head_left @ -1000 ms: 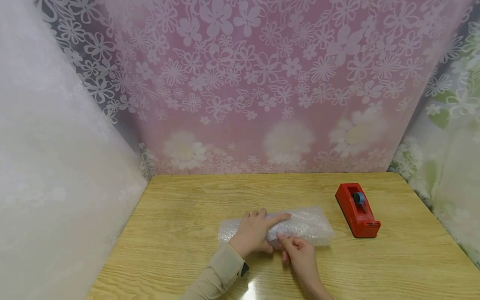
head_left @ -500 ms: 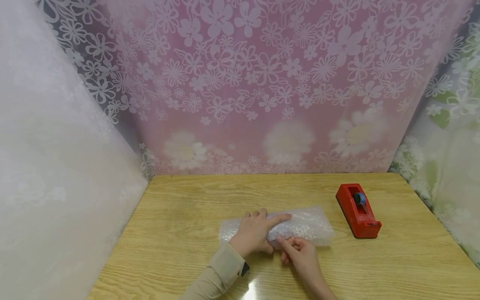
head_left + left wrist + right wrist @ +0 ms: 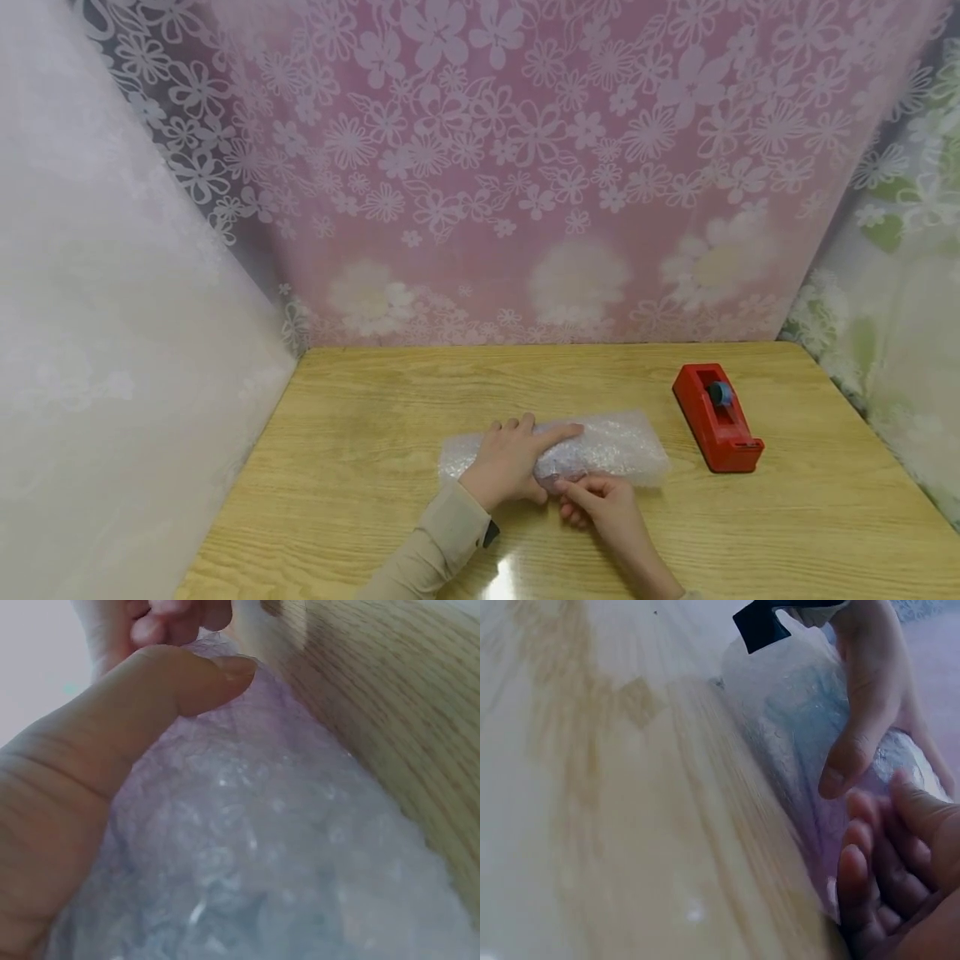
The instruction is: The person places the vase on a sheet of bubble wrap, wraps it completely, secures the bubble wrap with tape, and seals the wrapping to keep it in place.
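A bundle in clear bubble wrap [image 3: 618,450] lies across the table in the head view, with a purplish-blue tint showing through; what is inside cannot be made out. My left hand [image 3: 506,467] grips it across its left half, thumb on the near side and fingers over the top and far side. In the left wrist view, one left finger [image 3: 180,686] lies along the wrap. My right hand [image 3: 603,504] pinches at the near edge of the wrap beside the left thumb, its other fingers curled. The exact pinched edge is hidden by the fingertips [image 3: 900,784].
A red tape dispenser [image 3: 716,421] with a small blue roll stands on the wooden table [image 3: 360,400], right of the bundle. A pink floral curtain [image 3: 480,167] hangs behind the table, with pale cloth [image 3: 135,375] at the left side.
My right thumb and forefinger have moved slightly down along the bundle's near edge. The left hand keeps its hold, and the bundle stays in place.
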The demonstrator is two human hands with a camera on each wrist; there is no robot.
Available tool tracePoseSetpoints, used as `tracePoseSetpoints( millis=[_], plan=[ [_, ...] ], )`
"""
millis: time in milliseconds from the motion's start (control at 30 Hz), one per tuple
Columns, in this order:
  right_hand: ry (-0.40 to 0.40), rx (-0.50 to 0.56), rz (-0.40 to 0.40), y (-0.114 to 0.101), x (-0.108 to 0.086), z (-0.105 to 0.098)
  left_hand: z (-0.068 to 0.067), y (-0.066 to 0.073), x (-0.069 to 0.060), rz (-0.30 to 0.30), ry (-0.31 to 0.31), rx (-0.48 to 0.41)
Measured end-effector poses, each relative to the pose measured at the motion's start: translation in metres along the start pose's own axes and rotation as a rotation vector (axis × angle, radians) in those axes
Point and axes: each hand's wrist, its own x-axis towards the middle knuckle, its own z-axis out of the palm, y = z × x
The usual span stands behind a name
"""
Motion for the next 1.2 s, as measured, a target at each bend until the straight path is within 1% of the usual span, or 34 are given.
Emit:
tracePoseSetpoints(
  millis=[200,267,333,400,433,500,533,567,600,633,667,700,800,833,867,900,933,967,1000,1067,1133,1200],
  plan=[
    [-0.022,-0.015,0.007,0.005,0.002,-0.003,-0.003,-0.001,0.0,-0.001,-0.015,-0.005],
    [-0.057,-0.02,0.006,0.004,0.002,-0.004,-0.004,-0.001,0.0,0.003,-0.018,-0.008],
    [-0.138,-0.029,0.004,0.003,0.002,-0.007,-0.005,-0.001,0.001,0.008,-0.02,-0.007],
    [-0.248,-0.045,-0.004,-0.001,0.001,-0.01,-0.006,-0.002,0.001,0.009,-0.021,-0.007],
    [-0.305,-0.073,-0.02,-0.003,-0.001,-0.012,-0.007,-0.002,0.001,0.012,-0.023,-0.007],
    [-0.401,-0.142,-0.065,-0.012,-0.005,-0.017,-0.008,-0.003,0.001,0.019,-0.028,-0.013],
    [-0.426,-0.183,-0.104,-0.017,-0.008,-0.018,-0.008,-0.003,0.001,0.023,-0.03,-0.017],
    [-0.433,-0.223,-0.147,-0.023,-0.011,-0.019,-0.008,-0.004,0.001,0.026,-0.031,-0.025],
    [-0.428,-0.262,-0.208,-0.03,-0.014,-0.02,-0.008,-0.004,0.001,0.029,-0.033,-0.03],
    [-0.403,-0.298,-0.287,-0.037,-0.017,-0.02,-0.008,-0.004,0.001,0.035,-0.032,-0.037],
    [-0.368,-0.329,-0.385,-0.044,-0.018,-0.019,-0.008,-0.005,0.002,0.039,-0.031,-0.042],
    [-0.317,-0.359,-0.502,-0.051,-0.018,-0.019,-0.008,-0.005,0.002,0.042,-0.03,-0.044],
    [-0.101,-0.521,-0.816,-0.068,-0.012,-0.019,-0.01,-0.006,0.004,0.051,-0.038,-0.053],
    [-0.027,-0.59,-0.891,-0.072,-0.009,-0.019,-0.01,-0.007,0.004,0.054,-0.044,-0.052],
    [0.029,-0.659,-0.945,-0.075,-0.005,-0.02,-0.011,-0.007,0.005,0.055,-0.051,-0.044],
    [0.062,-0.723,-0.963,-0.078,0.0,-0.021,-0.012,-0.007,0.005,0.055,-0.061,-0.041],
    [0.073,-0.787,-0.95,-0.079,0.004,-0.021,-0.012,-0.008,0.006,0.057,-0.069,-0.038],
    [0.068,-0.85,-0.927,-0.08,0.008,-0.021,-0.012,-0.008,0.006,0.056,-0.076,-0.031],
    [0.051,-0.909,-0.884,-0.08,0.012,-0.021,-0.013,-0.009,0.006,0.058,-0.082,-0.026],
    [-0.012,-1.008,-0.766,-0.079,0.019,-0.019,-0.013,-0.01,0.007,0.062,-0.09,-0.015],
    [-0.089,-1.06,-0.625,-0.077,0.024,-0.019,-0.013,-0.011,0.007,0.068,-0.094,-0.015],
    [-0.142,-1.088,-0.532,-0.074,0.026,-0.02,-0.014,-0.011,0.006,0.072,-0.099,-0.017]
  ],
)
